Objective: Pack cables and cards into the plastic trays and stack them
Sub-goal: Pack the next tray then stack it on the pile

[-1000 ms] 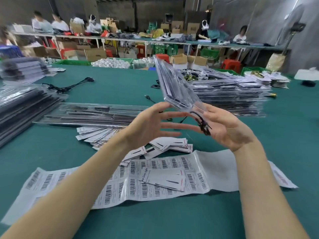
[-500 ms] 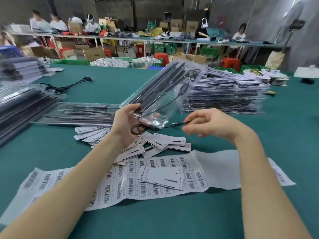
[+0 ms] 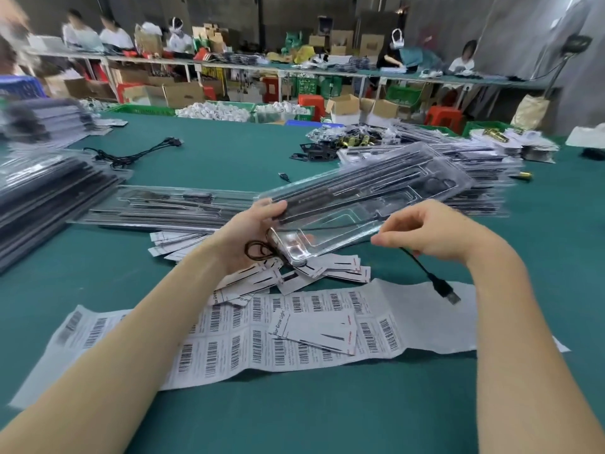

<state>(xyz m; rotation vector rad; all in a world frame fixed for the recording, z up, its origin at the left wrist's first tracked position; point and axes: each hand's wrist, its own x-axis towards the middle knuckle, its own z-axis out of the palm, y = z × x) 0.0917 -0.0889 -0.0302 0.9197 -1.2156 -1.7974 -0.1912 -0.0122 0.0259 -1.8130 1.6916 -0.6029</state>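
My left hand point(image 3: 253, 229) grips the near end of a clear plastic tray point(image 3: 366, 204) holding long black bars, lifted above the green table and pointing up to the right. A black cable point(image 3: 422, 267) runs from a coil by my left palm under the tray to my right hand point(image 3: 429, 232), which pinches it; its USB plug point(image 3: 450, 294) dangles below. White cards point(image 3: 314, 273) lie scattered beneath the tray, one card point(image 3: 316, 329) on the barcode sheet.
A sheet of barcode labels point(image 3: 229, 342) lies in front of me. Filled trays are stacked at right point(image 3: 474, 178), left point(image 3: 42, 198) and centre-left point(image 3: 163, 208). A loose black cable point(image 3: 137, 154) lies further back. People work at far benches.
The tray has tipped from steeply upright to a flatter tilt, now held by my left hand. My right hand has let go of the tray and pulled the cable end out to the right.
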